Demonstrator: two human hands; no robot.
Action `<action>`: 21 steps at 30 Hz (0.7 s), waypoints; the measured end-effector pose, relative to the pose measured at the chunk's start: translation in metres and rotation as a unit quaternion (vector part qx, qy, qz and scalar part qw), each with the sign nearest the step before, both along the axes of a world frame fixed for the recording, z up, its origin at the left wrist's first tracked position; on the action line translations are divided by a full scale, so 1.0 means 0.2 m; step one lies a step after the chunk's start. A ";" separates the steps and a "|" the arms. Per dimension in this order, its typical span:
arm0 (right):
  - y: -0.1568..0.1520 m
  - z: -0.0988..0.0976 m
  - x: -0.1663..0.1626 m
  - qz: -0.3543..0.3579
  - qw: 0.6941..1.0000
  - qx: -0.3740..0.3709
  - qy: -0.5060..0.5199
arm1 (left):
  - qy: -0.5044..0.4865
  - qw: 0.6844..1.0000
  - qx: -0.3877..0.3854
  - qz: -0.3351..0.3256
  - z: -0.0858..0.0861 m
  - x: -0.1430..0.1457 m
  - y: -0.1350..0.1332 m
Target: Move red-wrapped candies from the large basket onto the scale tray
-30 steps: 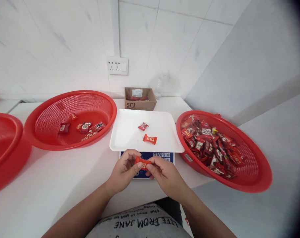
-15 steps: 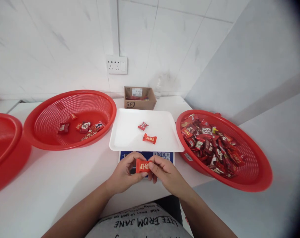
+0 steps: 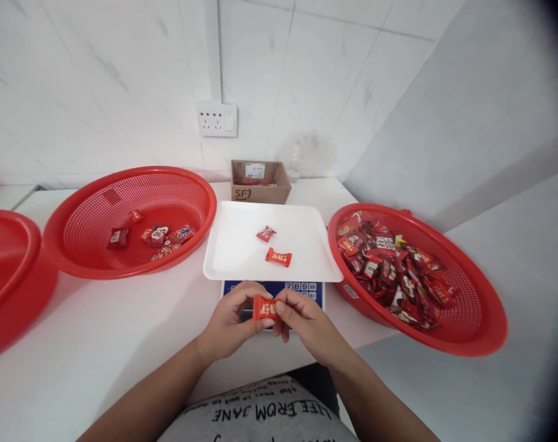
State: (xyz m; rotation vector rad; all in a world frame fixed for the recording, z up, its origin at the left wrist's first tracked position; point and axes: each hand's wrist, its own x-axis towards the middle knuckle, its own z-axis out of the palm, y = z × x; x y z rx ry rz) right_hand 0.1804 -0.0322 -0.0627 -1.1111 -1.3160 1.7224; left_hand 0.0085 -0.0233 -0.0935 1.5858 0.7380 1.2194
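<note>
Lower centre of the frame, left hand (image 3: 229,318) and right hand (image 3: 309,319) pinch a red candy (image 3: 263,309) between them, presumably for steadiness, lettering towards the camera, over the blue scale (image 3: 304,287)!

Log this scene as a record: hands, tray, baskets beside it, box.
Left hand: holds one end of a small red, gold-lettered wrapped packet
Right hand: pinches the packet's other end
White rectangular tray: two red wrapped packets on it
Red perforated plastic basket at right: piled with mixed wrapped packets
Matching basket at left: a few packets
Brown cardboard box: behind tray
</note>
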 end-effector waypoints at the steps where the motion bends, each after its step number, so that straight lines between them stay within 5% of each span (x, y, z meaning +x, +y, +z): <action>1: 0.00 0.00 0.00 -0.003 1.000 -0.004 0.005 | -0.005 1.000 -0.001 0.005 0.00 0.00 0.00; 16: 0.00 -0.03 -0.03 -0.021 0.996 -0.061 0.061 | -0.042 0.997 0.036 0.052 -0.01 0.00 0.00; 21: -0.01 0.01 0.00 -0.058 0.988 0.127 -0.060 | -0.070 0.997 -0.017 0.040 0.01 0.00 0.02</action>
